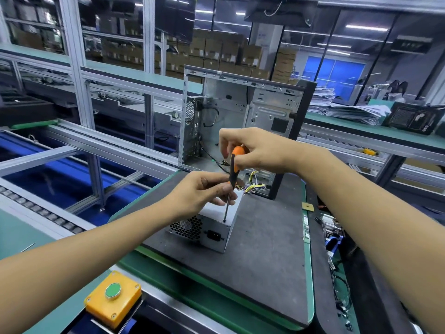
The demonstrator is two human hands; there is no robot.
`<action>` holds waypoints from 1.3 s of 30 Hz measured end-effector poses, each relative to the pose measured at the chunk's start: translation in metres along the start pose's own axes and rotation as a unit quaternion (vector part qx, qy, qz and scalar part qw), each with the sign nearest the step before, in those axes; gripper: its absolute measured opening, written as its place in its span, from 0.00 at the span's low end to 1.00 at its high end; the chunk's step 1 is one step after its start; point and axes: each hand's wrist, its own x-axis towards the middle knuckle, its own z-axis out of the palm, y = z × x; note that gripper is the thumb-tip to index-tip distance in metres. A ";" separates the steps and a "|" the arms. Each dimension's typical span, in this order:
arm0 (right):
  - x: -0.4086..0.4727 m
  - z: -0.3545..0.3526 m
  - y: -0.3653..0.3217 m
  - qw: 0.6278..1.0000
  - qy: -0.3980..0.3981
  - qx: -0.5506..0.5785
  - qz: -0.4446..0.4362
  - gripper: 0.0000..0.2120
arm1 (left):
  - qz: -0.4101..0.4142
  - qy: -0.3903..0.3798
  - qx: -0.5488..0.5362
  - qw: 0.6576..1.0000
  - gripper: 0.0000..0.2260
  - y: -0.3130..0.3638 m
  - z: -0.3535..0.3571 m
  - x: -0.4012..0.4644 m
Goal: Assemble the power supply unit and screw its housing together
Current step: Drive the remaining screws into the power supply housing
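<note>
A silver power supply unit (216, 227) lies on the dark work mat (265, 261), its fan grille and power socket facing me. An orange-and-black screwdriver (233, 169) stands nearly upright, its tip on the top face of the housing near the front edge. My right hand (255, 150) grips the orange handle from above. My left hand (204, 191) pinches the lower handle and shaft, steadying it over the housing. A bundle of yellow and black cables (252, 186) leaves the back of the unit.
An open computer case (243, 121) stands upright just behind the unit. A yellow box with a green push button (113, 300) sits at the front left. Roller conveyor rails run along the left. Loose cables and parts lie at the right edge of the mat.
</note>
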 end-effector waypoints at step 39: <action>0.009 -0.003 -0.008 0.988 -0.011 -0.156 0.002 0.15 | -0.007 0.010 0.008 1.000 0.23 0.018 -0.009 0.016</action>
